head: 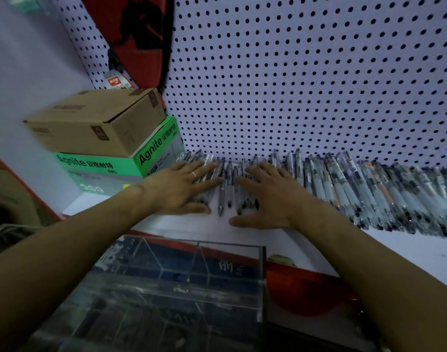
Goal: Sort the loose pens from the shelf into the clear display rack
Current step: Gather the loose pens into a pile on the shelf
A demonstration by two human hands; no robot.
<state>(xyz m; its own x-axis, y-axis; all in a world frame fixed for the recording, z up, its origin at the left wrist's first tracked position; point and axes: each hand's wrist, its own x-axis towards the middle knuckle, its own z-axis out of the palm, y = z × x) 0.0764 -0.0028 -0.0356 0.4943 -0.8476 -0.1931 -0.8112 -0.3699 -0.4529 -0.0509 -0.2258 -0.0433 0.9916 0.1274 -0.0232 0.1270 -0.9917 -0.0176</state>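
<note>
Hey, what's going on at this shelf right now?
A person is sorting pens. Both hands lie flat, fingers spread, on a row of loose pens lined up along the white shelf against the pegboard: the left hand at the row's left end, the right hand just beside it. Neither grips a pen. The clear display rack sits in front, with no pens visible inside.

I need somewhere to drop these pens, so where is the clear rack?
In the head view the clear rack sits bottom centre, just below the white shelf, between the forearms.
</note>
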